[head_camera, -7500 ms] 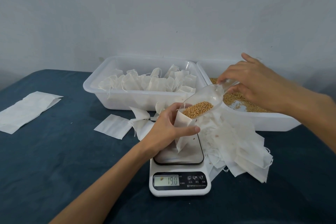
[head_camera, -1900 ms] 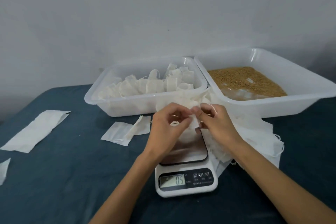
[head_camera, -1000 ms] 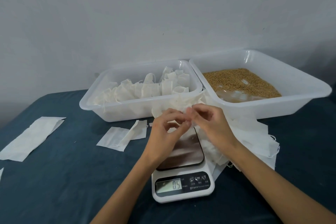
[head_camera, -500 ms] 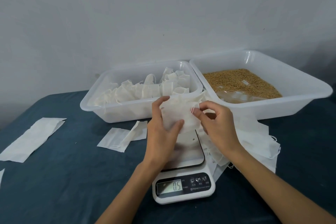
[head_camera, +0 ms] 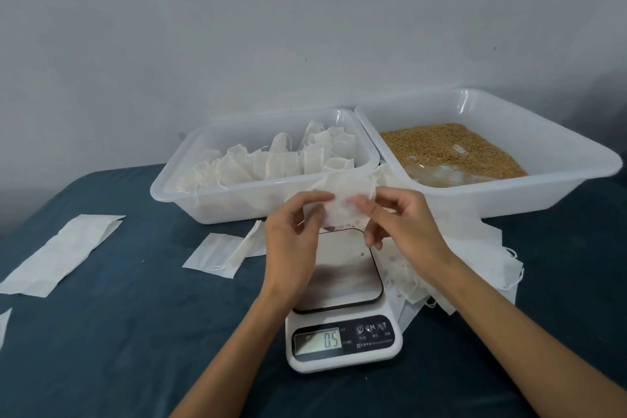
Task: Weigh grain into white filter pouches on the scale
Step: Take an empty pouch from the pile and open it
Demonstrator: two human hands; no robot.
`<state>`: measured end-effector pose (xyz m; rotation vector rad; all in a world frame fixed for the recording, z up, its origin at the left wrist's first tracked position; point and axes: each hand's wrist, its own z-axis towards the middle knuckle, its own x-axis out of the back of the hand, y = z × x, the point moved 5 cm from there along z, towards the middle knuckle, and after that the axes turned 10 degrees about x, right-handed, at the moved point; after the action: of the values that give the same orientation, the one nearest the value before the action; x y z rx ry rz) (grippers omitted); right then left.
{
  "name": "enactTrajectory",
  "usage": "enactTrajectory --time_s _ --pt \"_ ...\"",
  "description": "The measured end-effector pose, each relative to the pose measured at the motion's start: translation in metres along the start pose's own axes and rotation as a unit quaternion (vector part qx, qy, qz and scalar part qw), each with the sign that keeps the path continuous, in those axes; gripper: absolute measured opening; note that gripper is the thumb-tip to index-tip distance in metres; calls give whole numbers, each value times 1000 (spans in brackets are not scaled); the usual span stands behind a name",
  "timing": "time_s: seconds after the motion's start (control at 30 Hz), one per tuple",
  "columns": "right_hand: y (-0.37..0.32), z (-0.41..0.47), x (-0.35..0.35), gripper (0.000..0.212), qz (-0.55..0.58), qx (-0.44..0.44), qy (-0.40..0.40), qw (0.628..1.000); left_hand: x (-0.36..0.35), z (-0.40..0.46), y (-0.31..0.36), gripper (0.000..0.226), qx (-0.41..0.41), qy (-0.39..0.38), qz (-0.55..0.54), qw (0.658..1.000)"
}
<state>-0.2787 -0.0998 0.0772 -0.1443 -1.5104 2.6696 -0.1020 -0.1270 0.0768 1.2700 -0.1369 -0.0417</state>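
Both hands hold one empty pouch (head_camera: 342, 204) in the air above the far edge of the scale (head_camera: 342, 302): left hand (head_camera: 291, 241) pinches its left side, right hand (head_camera: 400, 224) pinches its right side, likely working the mouth open. Display reads 0.5 with the pan bare, so any weighing from here may be off unless zeroed. A stray grain sits on the pan. Thin fabric could tear or stay stuck shut. The pouch pile (head_camera: 475, 258) touches the scale's right side and could skew readings. The grain tray (head_camera: 509, 193) is far right, the filled-pouch tray (head_camera: 237, 204) far left.
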Motion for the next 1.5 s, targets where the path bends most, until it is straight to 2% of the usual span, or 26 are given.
enactTrajectory --time_s 0.13,0.17,0.27,0.3,0.4,0.53,0.7,0.83,0.93,1.03,1.1,1.2,1.27,1.33,1.4,1.5 --pt "0 -2 0 16 -33 36 -1 999 2 4 -2 32 27 -5 -41 999" --pt "-1 -2 0 21 -44 48 -7 998 2 5 -3 29 34 -9 -48 998" --pt "0 -4 -3 52 -90 62 -31 994 2 6 -4 23 50 -18 -66 996" --pt "-1 -5 -3 55 -99 62 -30 993 3 6 -4 22 52 -16 -71 996" --pt "-3 -5 1 50 -91 55 -6 994 5 6 -3 19 60 -5 -84 995" --pt "-8 -6 -1 61 -131 87 -36 987 3 7 -4 21 80 -17 -95 992" --pt "-15 -4 3 48 -117 87 -14 989 6 9 -6 21 97 -12 -98 990" --pt "-12 -2 7 53 -105 67 -8 992 8 10 -8 23 115 -5 -101 988" --pt "-17 -2 11 48 -97 70 -6 993 12 12 -7 24 119 12 -116 986" --pt "-16 2 13 54 -103 39 -51 993 14 11 2 17 99 17 -106 989" --pt "-19 5 11 54 -130 19 -92 987 12 6 12 23 44 13 -27 999" --pt "-34 11 -1 39 -185 -1 -178 966 1 -6 23 68 -63 -60 153 984" --pt "-43 16 -10 39 -201 -34 -230 952 -11 -12 19 89 -40 -138 190 971" --pt "-49 23 -17 59 -211 -83 -271 936 -17 -12 15 85 -32 -156 195 968" --pt "-59 32 -22 80 -230 -117 -305 917 -17 -12 16 70 -35 -142 188 971" --pt "-78 43 -30 97 -272 -166 -352 880 -16 -12 16 55 -3 -152 157 976"
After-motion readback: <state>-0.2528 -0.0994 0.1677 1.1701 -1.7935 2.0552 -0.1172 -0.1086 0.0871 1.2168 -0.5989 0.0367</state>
